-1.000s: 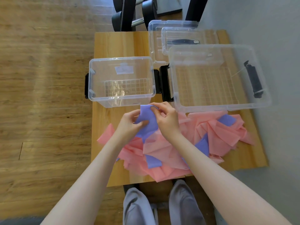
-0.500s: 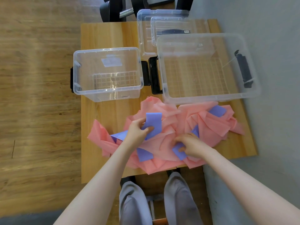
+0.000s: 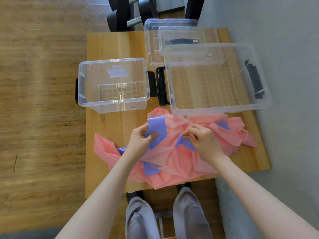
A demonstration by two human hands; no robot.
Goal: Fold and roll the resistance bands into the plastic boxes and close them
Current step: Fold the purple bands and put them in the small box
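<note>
A: On the wooden table (image 3: 110, 45), where's the purple band (image 3: 156, 131)?
B: Over the pink pile (image 3: 174, 157), before 2 open boxes. Left hand (image 3: 140, 140) pinches 1 end, right hand (image 3: 202, 139) pinches another purple section

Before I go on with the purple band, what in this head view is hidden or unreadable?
- Purple band: its run between left hand and right hand is hidden under the pink bands; whether it is one strip is unclear.
- Small box: label print too small.
- Lids: large box hides their near part.
</note>
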